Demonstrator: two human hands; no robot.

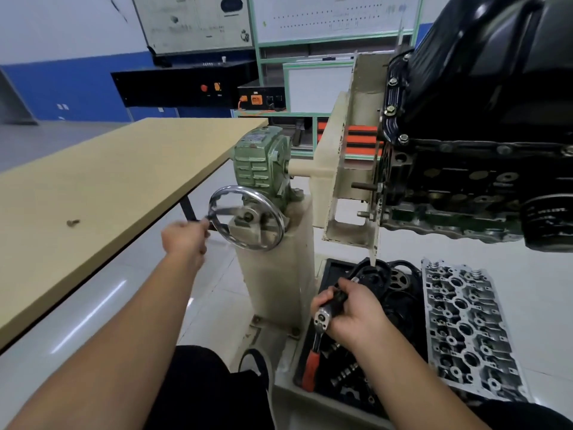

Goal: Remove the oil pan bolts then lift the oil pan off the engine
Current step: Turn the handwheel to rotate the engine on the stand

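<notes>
Up top-right on the stand-mounted engine, bolted oil pan looks stiff, heavy, oily—lift by flange edges; left hand grips handwheel, right hand grips ratchet.

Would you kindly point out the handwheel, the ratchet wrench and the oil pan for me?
handwheel point(248, 240): head view, lower chrome rim.
ratchet wrench point(311, 366): head view, red grip.
oil pan point(496, 57): head view, black side wall.
</notes>
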